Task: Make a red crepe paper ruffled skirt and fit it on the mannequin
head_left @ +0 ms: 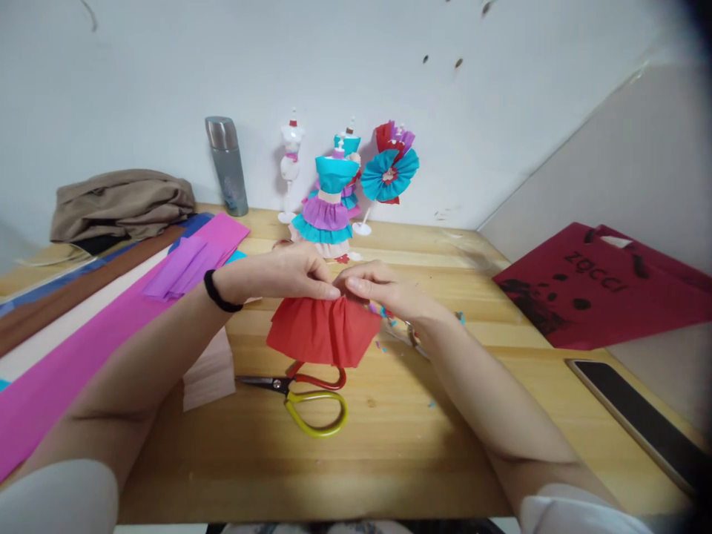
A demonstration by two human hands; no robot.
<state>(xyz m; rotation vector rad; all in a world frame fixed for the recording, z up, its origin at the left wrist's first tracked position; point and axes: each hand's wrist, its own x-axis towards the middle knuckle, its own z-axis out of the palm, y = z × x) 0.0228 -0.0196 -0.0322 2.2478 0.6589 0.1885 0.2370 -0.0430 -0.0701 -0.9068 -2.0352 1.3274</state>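
A red crepe paper skirt (322,334), gathered along its top edge, hangs over the table between my hands. My left hand (297,271) pinches the gathers at the top with the thumb pressed on them. Close beside it, my right hand (375,285) grips the same upper edge further right, its thumb tip almost meeting the left one. Just under the skirt's lower edge lie scissors (286,386) with one red and one yellow handle, blades pointing left. Behind my hands stands a small mannequin in a blue and purple ruffled paper dress (328,204).
Behind are a bare white mannequin (290,159), a blue paper fan flower (389,176) on another form, and a grey flask (227,167). Coloured paper strips (83,334) and brown cloth (122,204) lie left. A red bag (606,289) and a phone (628,415) are right.
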